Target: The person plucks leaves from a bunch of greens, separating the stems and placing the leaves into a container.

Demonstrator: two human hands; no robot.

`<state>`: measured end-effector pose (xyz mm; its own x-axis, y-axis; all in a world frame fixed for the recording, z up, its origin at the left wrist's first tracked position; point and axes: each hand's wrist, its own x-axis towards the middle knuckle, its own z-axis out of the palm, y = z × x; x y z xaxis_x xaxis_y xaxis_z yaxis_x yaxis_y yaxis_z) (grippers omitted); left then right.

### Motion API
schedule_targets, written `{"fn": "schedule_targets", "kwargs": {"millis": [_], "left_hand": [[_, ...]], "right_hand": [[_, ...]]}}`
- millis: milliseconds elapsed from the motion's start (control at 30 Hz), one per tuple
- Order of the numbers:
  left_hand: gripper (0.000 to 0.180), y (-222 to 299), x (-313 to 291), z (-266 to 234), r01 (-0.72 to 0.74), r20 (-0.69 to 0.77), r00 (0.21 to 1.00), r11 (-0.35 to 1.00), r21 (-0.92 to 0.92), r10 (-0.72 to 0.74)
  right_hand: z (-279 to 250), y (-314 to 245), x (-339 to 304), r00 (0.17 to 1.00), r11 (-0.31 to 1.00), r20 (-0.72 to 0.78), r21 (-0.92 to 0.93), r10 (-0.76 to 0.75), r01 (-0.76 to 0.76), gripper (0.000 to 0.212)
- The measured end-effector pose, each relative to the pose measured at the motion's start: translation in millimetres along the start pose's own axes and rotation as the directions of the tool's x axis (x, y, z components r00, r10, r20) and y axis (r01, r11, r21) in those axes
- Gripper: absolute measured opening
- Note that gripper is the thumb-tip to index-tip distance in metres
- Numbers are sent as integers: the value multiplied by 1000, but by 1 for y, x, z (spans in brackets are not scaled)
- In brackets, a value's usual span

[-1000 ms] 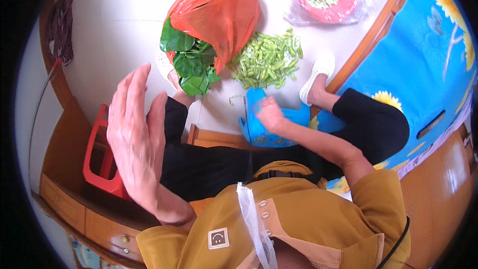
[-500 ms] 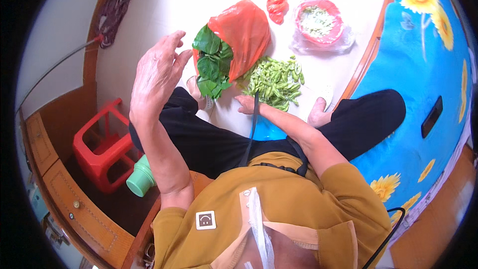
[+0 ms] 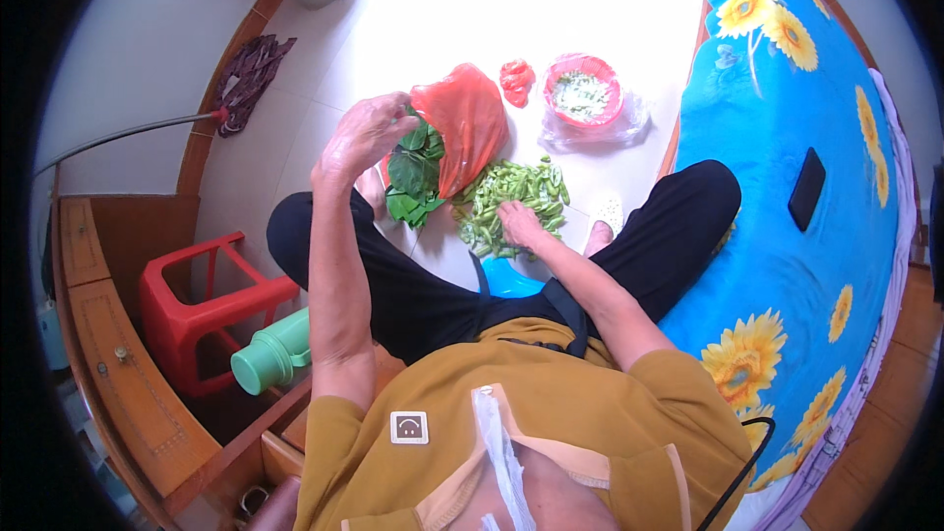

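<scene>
Though slightly apart, right fingers (image 3: pixel 509 211) on green pods (image 3: pixel 513 183)

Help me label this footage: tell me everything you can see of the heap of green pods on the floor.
The loose heap of slim green bean-like pods lies on the pale, shiny tiled floor, between the person's legs. The pods point every way, overlapping, in brighter and paler greens; whether any are split is too small to tell. The thin red plastic bag borders the heap at its upper left, seemingly touching. The person's bare right hand reaches into its near side, fingers on the pods.
</scene>
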<state>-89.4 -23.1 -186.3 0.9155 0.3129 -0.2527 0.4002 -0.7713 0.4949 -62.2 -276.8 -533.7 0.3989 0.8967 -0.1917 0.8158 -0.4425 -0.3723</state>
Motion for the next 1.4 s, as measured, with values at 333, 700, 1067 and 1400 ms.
{"fn": "schedule_targets", "kwargs": {"millis": [333, 700, 1067, 1400], "left_hand": [[41, -117, 69, 170, 257, -103, 958, 960, -111, -269], [61, -110, 67, 245, 353, -46, 922, 886, -302, -383], [30, -103, 74, 263, 46, -318, 937, 955, -292, -142], [26, -64, 74, 246, -226, -144, 966, 972, -66, 214]], "right_hand": [[-26, -27, -4, 993, 945, 70, 308, 91, -108, 38], [-13, 8, 9, 904, 834, 253, 361, 344, -418, 64], [-85, 84, 66, 846, 926, -379, 201, 375, -320, 55], [-129, 133, 105, 884, 883, -11, -35, 468, -468, 23]]}}
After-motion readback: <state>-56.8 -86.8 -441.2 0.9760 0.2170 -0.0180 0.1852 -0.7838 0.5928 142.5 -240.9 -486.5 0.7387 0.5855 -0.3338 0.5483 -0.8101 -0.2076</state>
